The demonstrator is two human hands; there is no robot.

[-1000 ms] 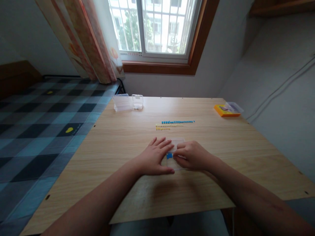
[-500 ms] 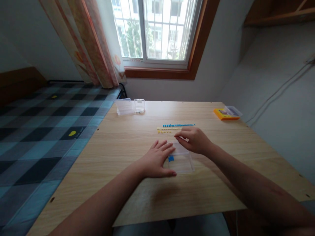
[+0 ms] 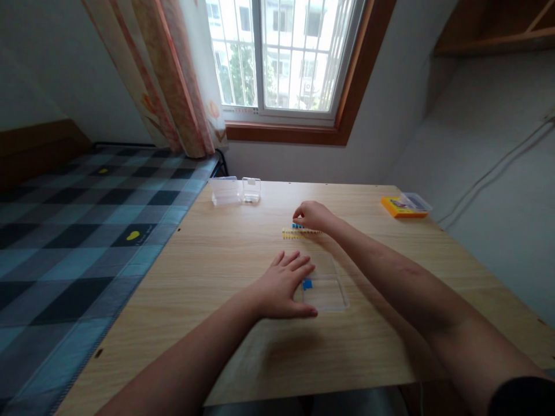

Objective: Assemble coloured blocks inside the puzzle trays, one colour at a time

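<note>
My left hand lies with its fingers spread at the left side of a clear plastic case. A blue piece shows in the case beside my fingers. Farther back, my right hand is over a row of small blue pieces, thumb and forefinger pinched together at the row's left end. Whatever is between those fingertips is too small to make out. Rows of small yellow pieces lie just in front of the blue row, partly hidden by my right wrist.
Two clear open boxes stand at the back left of the wooden table. An orange and yellow box with a clear lid sits at the back right. A bed with a checked cover adjoins the left side.
My right hand has moved back and left, from above the clear case to the left end of the blue row. My left hand keeps its place by the case. The view has shifted slightly.
</note>
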